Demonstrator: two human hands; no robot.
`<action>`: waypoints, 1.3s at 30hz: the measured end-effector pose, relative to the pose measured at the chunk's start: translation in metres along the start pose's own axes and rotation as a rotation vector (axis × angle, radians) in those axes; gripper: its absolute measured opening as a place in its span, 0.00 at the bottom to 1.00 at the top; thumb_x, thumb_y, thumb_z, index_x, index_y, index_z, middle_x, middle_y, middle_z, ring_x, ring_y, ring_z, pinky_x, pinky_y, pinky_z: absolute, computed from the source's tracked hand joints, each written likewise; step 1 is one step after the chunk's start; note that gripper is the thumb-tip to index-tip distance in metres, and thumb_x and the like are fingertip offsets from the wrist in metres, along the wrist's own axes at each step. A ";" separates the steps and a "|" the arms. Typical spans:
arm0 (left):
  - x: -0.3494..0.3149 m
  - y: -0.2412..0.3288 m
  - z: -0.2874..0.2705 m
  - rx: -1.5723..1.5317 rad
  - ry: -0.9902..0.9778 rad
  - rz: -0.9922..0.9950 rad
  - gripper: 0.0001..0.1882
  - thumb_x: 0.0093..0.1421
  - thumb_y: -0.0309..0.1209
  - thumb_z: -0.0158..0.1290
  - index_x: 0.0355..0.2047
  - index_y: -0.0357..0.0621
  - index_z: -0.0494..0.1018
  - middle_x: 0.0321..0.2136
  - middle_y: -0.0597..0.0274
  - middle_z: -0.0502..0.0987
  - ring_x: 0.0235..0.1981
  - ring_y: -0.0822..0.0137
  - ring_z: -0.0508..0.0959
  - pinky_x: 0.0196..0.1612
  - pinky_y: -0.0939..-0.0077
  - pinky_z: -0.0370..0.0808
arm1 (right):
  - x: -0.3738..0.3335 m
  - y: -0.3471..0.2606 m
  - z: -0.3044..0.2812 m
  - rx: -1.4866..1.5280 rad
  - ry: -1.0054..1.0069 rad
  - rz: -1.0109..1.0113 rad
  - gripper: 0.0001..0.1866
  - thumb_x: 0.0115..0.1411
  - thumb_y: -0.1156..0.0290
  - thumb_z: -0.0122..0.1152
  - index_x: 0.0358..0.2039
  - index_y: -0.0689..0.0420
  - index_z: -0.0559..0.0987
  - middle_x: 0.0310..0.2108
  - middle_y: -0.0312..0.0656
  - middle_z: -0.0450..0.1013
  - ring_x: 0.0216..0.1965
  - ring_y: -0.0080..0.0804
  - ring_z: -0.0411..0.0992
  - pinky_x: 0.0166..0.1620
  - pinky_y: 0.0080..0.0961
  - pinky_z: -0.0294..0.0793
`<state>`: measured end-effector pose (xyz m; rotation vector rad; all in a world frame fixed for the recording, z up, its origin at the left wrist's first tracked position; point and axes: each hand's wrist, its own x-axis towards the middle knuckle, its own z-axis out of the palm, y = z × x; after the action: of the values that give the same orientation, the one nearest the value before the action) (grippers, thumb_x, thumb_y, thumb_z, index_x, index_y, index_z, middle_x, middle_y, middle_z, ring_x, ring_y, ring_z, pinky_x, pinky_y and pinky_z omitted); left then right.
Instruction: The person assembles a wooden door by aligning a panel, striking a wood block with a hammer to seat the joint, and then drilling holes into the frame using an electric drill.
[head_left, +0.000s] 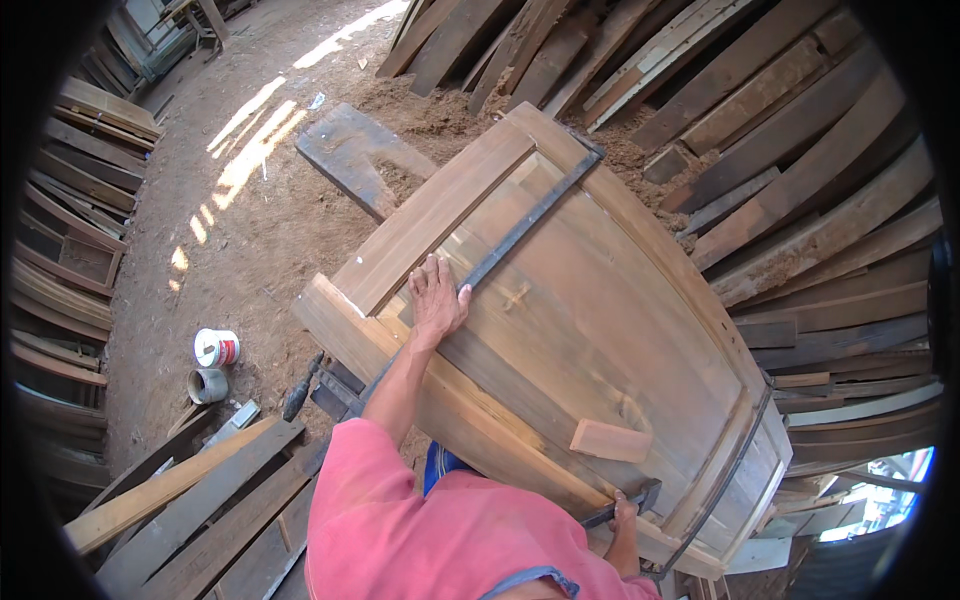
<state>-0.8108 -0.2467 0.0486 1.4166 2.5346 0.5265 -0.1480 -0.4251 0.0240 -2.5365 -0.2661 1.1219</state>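
A large wooden panel door (600, 290) lies in front of me, its frame and panels bare wood. A dark metal bar clamp (525, 225) runs across its far part, with a handle (296, 398) jutting out at the left edge. My left hand (437, 297) rests on the door beside this bar, fingers stretched out, holding nothing. At the near edge, my right hand (622, 518) is closed on a dark metal clamp end (645, 495), partly hidden by my body. A second bar clamp (725, 480) crosses the right part. A small wood block (610, 440) lies on the panel.
Stacked boards (790, 150) line the right side, and more timber (70, 270) stands at the left. Planks (200, 500) lie at the lower left. A white bucket (216, 347) and a grey can (207, 386) stand on the dirt floor. A worn board (350, 150) juts out beyond the door.
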 end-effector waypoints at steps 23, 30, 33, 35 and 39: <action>0.010 0.010 -0.009 0.110 -0.071 0.112 0.56 0.55 0.58 0.60 0.72 0.39 0.46 0.71 0.37 0.50 0.68 0.31 0.54 0.71 0.40 0.48 | -0.009 0.004 0.006 0.424 -0.082 -0.057 0.31 0.63 0.66 0.63 0.58 0.71 0.61 0.45 0.55 0.69 0.38 0.50 0.76 0.32 0.54 0.81; 0.020 -0.027 0.029 0.216 0.036 0.298 0.55 0.56 0.60 0.59 0.70 0.33 0.51 0.67 0.32 0.58 0.66 0.32 0.59 0.67 0.43 0.55 | 0.029 0.046 0.021 0.348 0.023 -0.301 0.14 0.62 0.67 0.66 0.40 0.63 0.75 0.27 0.39 0.73 0.24 0.31 0.73 0.27 0.32 0.74; 0.018 -0.019 0.019 0.162 0.072 0.352 0.55 0.55 0.58 0.61 0.68 0.30 0.52 0.64 0.31 0.62 0.65 0.36 0.62 0.67 0.45 0.56 | 0.000 0.027 0.017 0.256 0.055 -0.362 0.15 0.62 0.66 0.66 0.39 0.66 0.77 0.27 0.40 0.75 0.25 0.30 0.74 0.30 0.30 0.74; 0.014 -0.012 0.011 0.131 0.041 0.325 0.54 0.55 0.56 0.63 0.67 0.28 0.53 0.63 0.32 0.64 0.64 0.39 0.64 0.66 0.46 0.56 | -0.006 0.022 0.016 0.158 0.097 -0.372 0.17 0.62 0.64 0.66 0.38 0.67 0.79 0.29 0.43 0.77 0.29 0.32 0.75 0.35 0.31 0.74; 0.013 -0.007 0.008 0.125 0.086 0.424 0.52 0.55 0.53 0.64 0.66 0.27 0.56 0.61 0.34 0.67 0.63 0.43 0.66 0.65 0.47 0.58 | -0.013 0.016 0.014 0.109 0.133 -0.308 0.20 0.60 0.60 0.66 0.35 0.70 0.81 0.32 0.48 0.80 0.33 0.35 0.78 0.41 0.33 0.75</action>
<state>-0.8205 -0.2373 0.0387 2.0359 2.3665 0.5082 -0.1670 -0.4404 0.0178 -2.3601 -0.5247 0.8240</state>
